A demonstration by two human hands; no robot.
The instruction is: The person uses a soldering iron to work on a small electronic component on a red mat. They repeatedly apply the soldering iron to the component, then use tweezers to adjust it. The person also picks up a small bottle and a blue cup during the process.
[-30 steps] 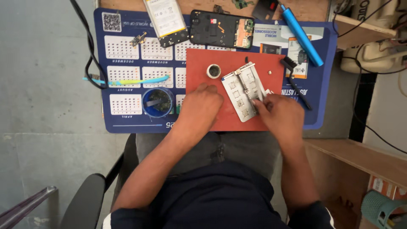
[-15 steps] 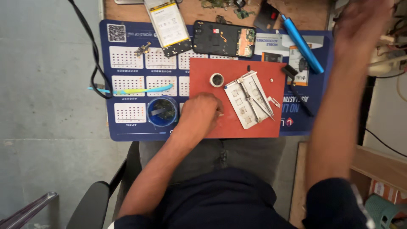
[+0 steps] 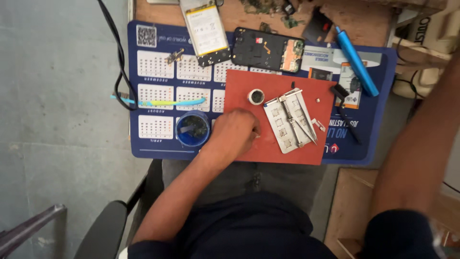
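Observation:
My left hand (image 3: 235, 132) rests as a loose fist on the red work mat (image 3: 282, 153), just left of a silver metal fixture plate (image 3: 290, 122) with tweezers lying across it. Whether the fist holds anything is hidden. A small round tin (image 3: 256, 96) sits above the hand. My right arm (image 3: 417, 153) reaches up and off the right edge; the right hand itself is out of view. An opened black phone (image 3: 268, 49) and a phone battery (image 3: 206, 29) lie at the back of the blue calendar mat (image 3: 158, 81).
A blue round dish (image 3: 192, 128) stands left of my hand. A blue and yellow toothbrush (image 3: 163, 102) lies on the calendar mat. A blue cylindrical tool (image 3: 355, 60) and a black brush (image 3: 346, 111) lie at the right. A black cable (image 3: 120, 62) hangs at the left.
My right hand left the fixture plate, rose to the upper right and went out of view. The left hand stayed on the red mat.

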